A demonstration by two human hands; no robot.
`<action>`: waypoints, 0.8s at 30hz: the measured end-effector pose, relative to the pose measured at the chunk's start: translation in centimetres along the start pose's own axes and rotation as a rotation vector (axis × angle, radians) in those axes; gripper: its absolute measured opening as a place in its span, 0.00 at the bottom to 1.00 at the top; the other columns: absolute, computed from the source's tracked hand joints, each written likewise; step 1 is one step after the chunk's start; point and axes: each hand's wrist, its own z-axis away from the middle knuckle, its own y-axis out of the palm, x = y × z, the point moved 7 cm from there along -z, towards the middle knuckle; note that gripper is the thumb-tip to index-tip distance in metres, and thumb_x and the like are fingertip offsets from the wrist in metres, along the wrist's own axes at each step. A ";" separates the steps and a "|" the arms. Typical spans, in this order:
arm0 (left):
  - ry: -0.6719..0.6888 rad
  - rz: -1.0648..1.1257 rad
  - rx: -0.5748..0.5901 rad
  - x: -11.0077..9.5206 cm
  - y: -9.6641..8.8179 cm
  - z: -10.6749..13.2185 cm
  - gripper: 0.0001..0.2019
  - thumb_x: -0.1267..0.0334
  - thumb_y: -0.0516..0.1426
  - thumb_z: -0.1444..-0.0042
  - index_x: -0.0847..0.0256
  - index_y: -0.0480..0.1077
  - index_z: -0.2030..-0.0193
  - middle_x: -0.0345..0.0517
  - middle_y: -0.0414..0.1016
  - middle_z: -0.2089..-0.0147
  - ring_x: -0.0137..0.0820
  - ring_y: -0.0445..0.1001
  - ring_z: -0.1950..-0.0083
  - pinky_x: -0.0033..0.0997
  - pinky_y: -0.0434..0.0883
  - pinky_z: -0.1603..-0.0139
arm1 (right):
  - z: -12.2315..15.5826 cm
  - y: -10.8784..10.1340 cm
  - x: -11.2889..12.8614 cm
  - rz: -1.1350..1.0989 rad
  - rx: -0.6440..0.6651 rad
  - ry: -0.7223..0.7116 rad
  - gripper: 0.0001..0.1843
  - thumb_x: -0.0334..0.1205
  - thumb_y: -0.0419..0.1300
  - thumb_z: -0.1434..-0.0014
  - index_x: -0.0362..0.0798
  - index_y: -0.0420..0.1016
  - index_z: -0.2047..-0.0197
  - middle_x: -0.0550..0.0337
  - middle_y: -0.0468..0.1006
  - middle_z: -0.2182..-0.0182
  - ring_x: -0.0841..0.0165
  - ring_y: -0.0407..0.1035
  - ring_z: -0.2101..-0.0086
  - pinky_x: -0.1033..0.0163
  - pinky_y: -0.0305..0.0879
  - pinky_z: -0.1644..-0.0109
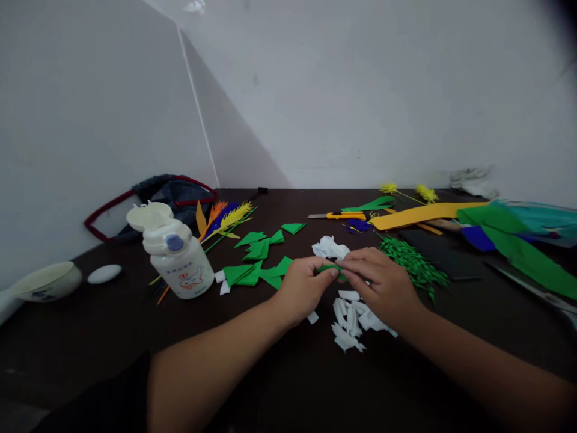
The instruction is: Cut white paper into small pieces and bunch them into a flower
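Both hands meet over the middle of the dark table, pinching one small piece of green paper (pixel 328 268). My left hand (pixel 303 285) is closed on its left part, thumb on top. From the other side my right hand (pixel 383 278) presses fingertips against the right end; part of the paper is hidden by the fingers. Beneath and in front lie torn white paper scraps (pixel 349 322), and a crumpled white tissue (pixel 330 247) sits just beyond the hands. Several folded green paper pieces (pixel 246 273) are spread left of my left hand.
A white bottle (pixel 180 258) with its lid up stands at left, near a bowl (pixel 49 281). Behind lies a yellow utility knife (pixel 345 215), blade out. To the right are green paper shreds (pixel 412 264), an orange strip (pixel 419 215) and scissors (pixel 532 288). A wall closes the back.
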 end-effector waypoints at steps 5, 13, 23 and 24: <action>-0.063 0.081 0.033 0.4 0.6 0.1 0.05 0.69 0.55 0.53 0.66 0.72 0.71 0.43 0.73 0.73 0.27 0.68 0.70 0.27 0.64 0.67 | -0.1 -0.2 0.5 0.077 0.010 -0.056 0.07 0.29 0.53 0.49 0.48 0.70 0.68 0.56 0.72 0.70 0.65 0.64 0.66 0.58 0.61 0.62; -0.021 0.051 0.119 0.7 1.0 0.0 0.10 0.66 0.57 0.54 0.66 0.72 0.64 0.45 0.73 0.68 0.28 0.68 0.68 0.27 0.65 0.66 | -0.3 0.2 -0.6 -0.054 0.075 0.148 0.08 0.25 0.54 0.58 0.48 0.64 0.75 0.60 0.68 0.75 0.67 0.62 0.70 0.62 0.59 0.65; -0.004 0.025 0.067 0.3 0.6 -0.2 0.07 0.65 0.55 0.50 0.64 0.72 0.70 0.44 0.74 0.70 0.29 0.69 0.67 0.29 0.64 0.63 | -0.2 0.0 -1.1 -0.176 0.096 0.182 0.06 0.28 0.56 0.56 0.47 0.68 0.73 0.63 0.68 0.77 0.71 0.64 0.73 0.66 0.60 0.69; -0.010 0.045 0.059 0.3 0.5 -0.2 0.07 0.64 0.54 0.50 0.64 0.72 0.70 0.45 0.75 0.70 0.29 0.69 0.67 0.30 0.65 0.63 | -0.2 -0.2 -1.2 -0.180 0.094 0.180 0.06 0.28 0.56 0.55 0.47 0.69 0.73 0.62 0.69 0.77 0.71 0.64 0.73 0.65 0.60 0.69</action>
